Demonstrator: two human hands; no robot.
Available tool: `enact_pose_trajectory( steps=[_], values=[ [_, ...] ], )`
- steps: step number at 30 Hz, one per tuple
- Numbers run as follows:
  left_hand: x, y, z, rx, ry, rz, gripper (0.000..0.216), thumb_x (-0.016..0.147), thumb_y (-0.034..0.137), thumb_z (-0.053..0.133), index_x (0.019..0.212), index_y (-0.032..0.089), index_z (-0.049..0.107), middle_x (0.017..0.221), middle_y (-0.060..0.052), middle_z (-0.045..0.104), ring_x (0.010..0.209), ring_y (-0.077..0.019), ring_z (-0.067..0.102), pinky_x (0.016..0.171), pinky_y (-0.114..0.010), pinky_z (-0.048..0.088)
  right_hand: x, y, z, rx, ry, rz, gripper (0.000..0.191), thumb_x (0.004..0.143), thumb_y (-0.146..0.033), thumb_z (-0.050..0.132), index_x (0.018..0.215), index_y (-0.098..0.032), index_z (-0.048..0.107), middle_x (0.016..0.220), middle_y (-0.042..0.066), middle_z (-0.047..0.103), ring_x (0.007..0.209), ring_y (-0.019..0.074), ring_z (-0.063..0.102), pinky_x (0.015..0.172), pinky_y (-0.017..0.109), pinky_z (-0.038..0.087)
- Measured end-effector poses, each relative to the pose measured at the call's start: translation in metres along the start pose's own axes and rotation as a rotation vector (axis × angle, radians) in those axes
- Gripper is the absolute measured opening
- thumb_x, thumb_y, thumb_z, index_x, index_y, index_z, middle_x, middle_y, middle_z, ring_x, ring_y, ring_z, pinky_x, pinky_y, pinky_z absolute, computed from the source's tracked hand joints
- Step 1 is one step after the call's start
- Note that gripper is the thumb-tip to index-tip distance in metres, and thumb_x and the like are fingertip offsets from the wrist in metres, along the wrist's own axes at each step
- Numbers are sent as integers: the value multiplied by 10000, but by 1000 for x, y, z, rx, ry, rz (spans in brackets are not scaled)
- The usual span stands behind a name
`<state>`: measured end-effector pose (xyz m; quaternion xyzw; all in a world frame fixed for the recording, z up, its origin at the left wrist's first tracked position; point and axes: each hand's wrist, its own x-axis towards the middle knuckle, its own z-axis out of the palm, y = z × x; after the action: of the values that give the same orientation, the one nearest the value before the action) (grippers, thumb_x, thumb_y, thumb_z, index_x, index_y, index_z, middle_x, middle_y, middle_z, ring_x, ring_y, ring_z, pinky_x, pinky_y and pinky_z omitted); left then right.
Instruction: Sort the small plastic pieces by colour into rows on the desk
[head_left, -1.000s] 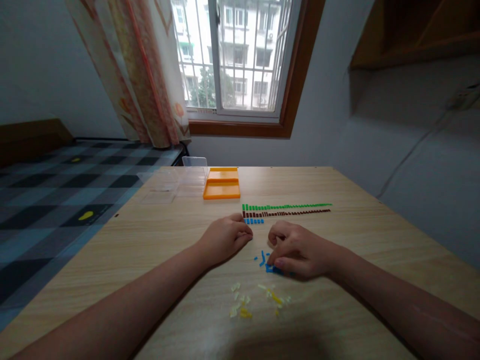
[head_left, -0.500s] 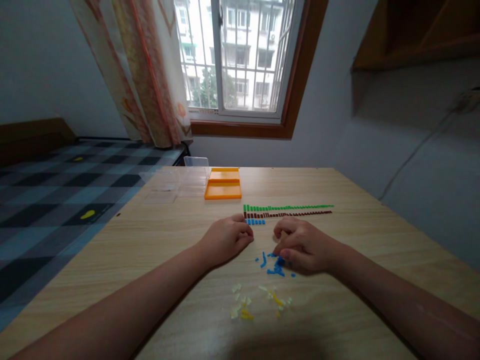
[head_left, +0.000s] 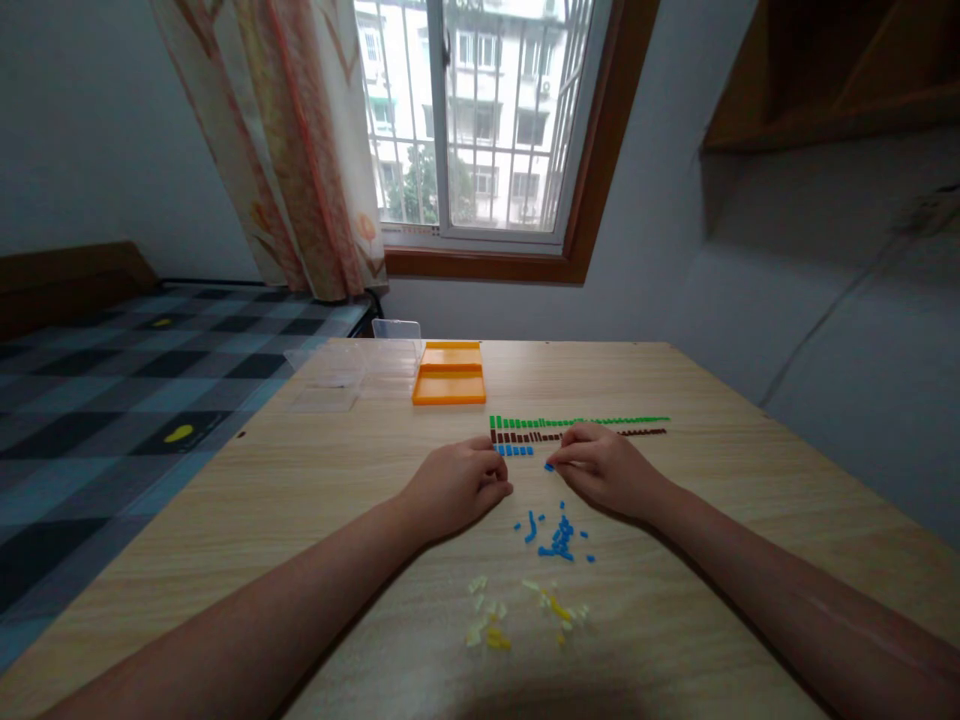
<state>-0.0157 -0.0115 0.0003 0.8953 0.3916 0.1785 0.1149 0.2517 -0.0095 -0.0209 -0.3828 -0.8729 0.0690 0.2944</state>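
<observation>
My right hand pinches a small blue block between thumb and fingertips, just past the right end of a short row of blue blocks. My left hand rests on the table with its fingers curled, by the left end of that row. What its fingers may hold is hidden. Behind the blue row run a brown row and a longer green row of tiny blocks. Nearer to me lies a loose pile of blue blocks.
Pale and yellow pieces lie scattered at the front of the wooden table. An open orange case and clear plastic boxes stand at the back left. A bed adjoins on the left.
My right hand has lifted away from the blue pile and moved forward to the end of the blue row, with a blue block now in its fingertips. My left hand stays nearly still.
</observation>
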Motion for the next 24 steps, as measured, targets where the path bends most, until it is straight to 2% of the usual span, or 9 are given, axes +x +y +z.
enact_pose_trajectory(
  steps=[8, 14, 17, 24],
  values=[
    [0, -1, 1, 6, 5, 5, 86, 867, 272, 683, 820, 208, 714, 922, -17, 669, 746, -154, 631, 683, -265, 472, 9, -3, 5, -63, -10, 32, 172, 933, -273, 650, 878, -226, 806, 859, 64, 724, 813, 193, 654, 745, 308, 489],
    [0, 0, 1, 11, 3, 0, 91, 866, 273, 680, 816, 206, 716, 914, -20, 673, 735, -155, 628, 676, -266, 470, 11, -7, 9, -54, 28, 134, 160, 932, -276, 653, 921, -217, 802, 901, 57, 733, 798, 186, 663, 728, 301, 491],
    [0, -1, 1, -2, 4, -1, 89, 866, 274, 681, 818, 206, 711, 927, -21, 674, 743, -156, 635, 673, -265, 474, 9, -8, 9, -15, 28, 108, 183, 947, -264, 622, 965, -213, 797, 922, 67, 726, 819, 188, 661, 741, 299, 495],
    [0, -2, 2, 5, 2, 5, 89, 865, 282, 679, 826, 209, 713, 926, -23, 672, 754, -160, 638, 671, -267, 477, 11, -5, 9, -33, -11, 101, 199, 952, -237, 592, 952, -200, 787, 814, 62, 690, 738, 179, 626, 682, 289, 460]
  ],
)
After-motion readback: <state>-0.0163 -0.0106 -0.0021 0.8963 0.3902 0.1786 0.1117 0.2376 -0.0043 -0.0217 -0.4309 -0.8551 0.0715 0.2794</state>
